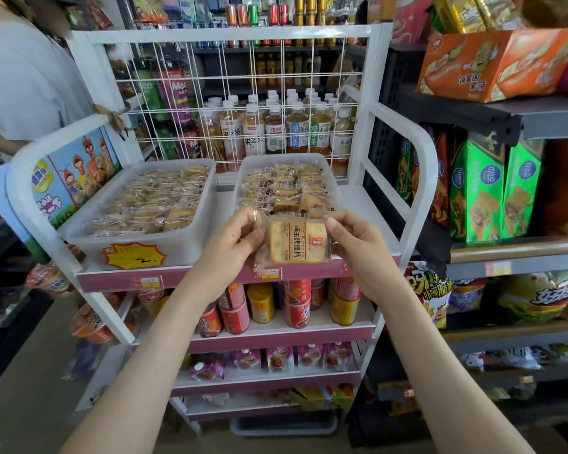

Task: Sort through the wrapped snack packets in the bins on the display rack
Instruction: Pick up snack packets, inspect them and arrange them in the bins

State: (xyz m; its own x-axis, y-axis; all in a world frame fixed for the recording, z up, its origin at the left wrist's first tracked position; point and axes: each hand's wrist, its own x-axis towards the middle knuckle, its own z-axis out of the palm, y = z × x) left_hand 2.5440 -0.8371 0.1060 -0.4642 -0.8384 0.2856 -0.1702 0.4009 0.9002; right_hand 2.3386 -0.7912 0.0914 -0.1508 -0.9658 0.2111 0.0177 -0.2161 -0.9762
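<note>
The left hand point(233, 239) is pinching the left edge of a clear-wrapped snack packet point(295, 241) between thumb and curled fingers. The right hand point(358, 245) is pinching the opposite edge the same way, so both are clamped on the one packet. The packet is being held upright with its printed face toward the camera, showing a golden toasted slice with a brown band of lettering down its middle. It is hanging in the air in front of the right bin point(286, 157), level with that bin's near edge. That bin is sitting on the top shelf of the white display rack point(404, 178), filled with similar wrapped packets. The left bin point(184, 249) is sitting just beside it, also full, and is carrying a yellow starburst price sticker point(133, 255) on its front wall. Tea bottles point(276, 129) are standing behind the rack's wire grid. Red and yellow cans point(295, 306) are lining the shelf below. A person in a white top point(23, 77) is standing at the far left.
</note>
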